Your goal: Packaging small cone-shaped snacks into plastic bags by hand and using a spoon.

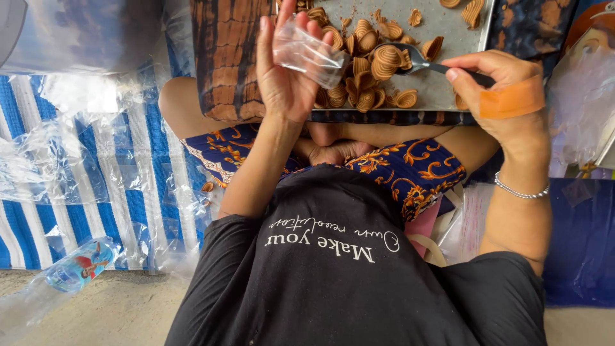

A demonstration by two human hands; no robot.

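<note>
The left hand [282, 77] pinched a small clear bag [311, 52] while the right hand [506, 96] gripped a spoon [419, 63] whose ridged cookie [386, 62] might slip off if tilted.

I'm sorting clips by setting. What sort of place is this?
Probably an informal home or small workshop floor for packing snacks by hand. The person sits cross-legged on a blue-and-white striped mat, a metal tray of ridged brown snacks before them, clear plastic bags scattered around.
</note>
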